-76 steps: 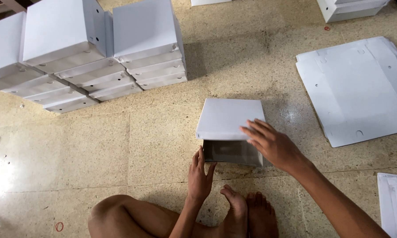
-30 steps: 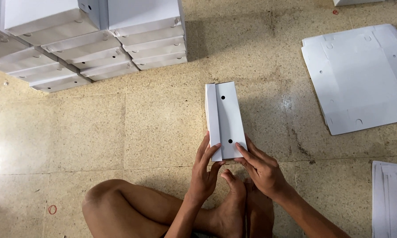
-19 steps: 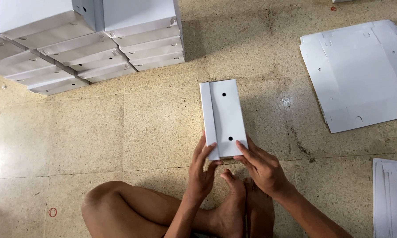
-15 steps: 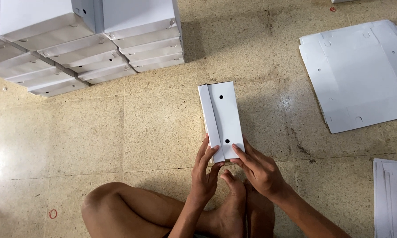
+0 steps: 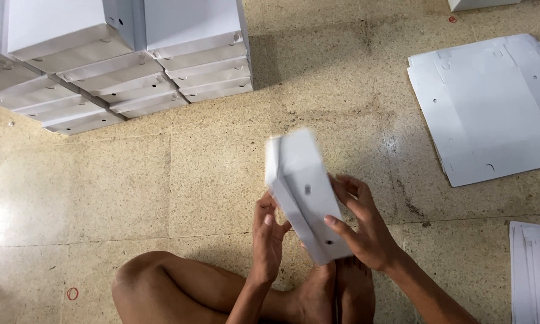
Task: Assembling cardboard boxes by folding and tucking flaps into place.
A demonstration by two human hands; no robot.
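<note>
White folded box held off the floor between both hands, long axis tilted away up-left; right hand fingers spread along its right face, left hand fingers pressed together on its lower-left edge.

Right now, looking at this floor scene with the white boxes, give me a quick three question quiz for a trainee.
1. True or false: both hands hold the white folded box.
2. Where do the flat white cardboard sheets lie: A, upper right of the floor; B, on the person's knee?
3. What small red thing lies on the floor at lower left?

Key
1. True: left hand and right hand grip it.
2. A.
3. A rubber band.
</note>
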